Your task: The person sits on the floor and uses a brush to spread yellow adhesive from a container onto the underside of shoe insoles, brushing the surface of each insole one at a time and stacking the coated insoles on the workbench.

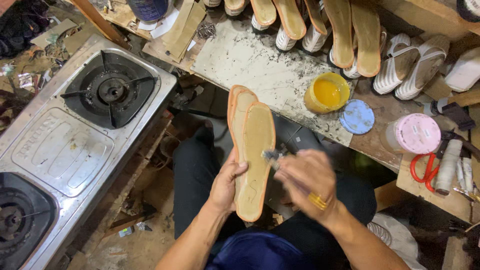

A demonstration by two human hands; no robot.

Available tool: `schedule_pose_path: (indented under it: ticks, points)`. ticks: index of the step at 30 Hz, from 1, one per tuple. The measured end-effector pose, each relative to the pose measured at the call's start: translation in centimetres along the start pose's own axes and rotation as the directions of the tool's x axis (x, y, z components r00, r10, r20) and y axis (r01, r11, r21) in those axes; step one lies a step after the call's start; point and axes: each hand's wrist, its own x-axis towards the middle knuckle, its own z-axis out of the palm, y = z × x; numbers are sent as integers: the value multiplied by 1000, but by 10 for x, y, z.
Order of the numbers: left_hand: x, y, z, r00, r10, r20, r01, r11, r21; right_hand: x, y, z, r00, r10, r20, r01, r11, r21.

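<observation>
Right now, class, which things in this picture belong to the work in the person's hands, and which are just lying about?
In use:
- two stacked tan shoe soles with orange rims, held by the left hand
- small brush in the right hand
- open yellow pot of glue, with its blue lid

Lying about:
- steel two-burner gas stove
- red-handled scissors
- pink-lidded jar
- white strapped sandals

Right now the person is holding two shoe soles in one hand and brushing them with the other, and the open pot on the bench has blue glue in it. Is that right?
Not quite. The head view shows the open pot holds yellow glue, not blue; the blue thing is the lid beside it. The rest fits: the left hand holds two shoe soles, and the right hand works a small brush on them.
</observation>
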Motion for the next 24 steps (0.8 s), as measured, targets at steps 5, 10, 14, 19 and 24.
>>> schedule_pose_path:
  ticks: [5, 10, 14, 19, 24]
  points:
    - [0, 7, 0, 985, 82, -152, -86, 996, -25, -32, -10, -4, 962, -11, 272, -80, 944, 319]
    - [0, 7, -1, 969, 230, -91, -229, 973, 26, -73, 3, 12, 743, 669, -21, -544, 622, 564]
    - [-2, -2, 1, 934, 319, -163, -305, 947, 104, -91, -3, 33, 550, 834, 55, -713, 434, 551]
    - [-5, -20, 5, 922, 298, -247, -262, 950, 169, -83, -20, 60, 620, 746, 244, -610, 262, 748]
    - [-11, -29, 4, 928, 274, -252, -229, 954, 194, -78, -14, 53, 577, 781, 239, -604, 210, 769]
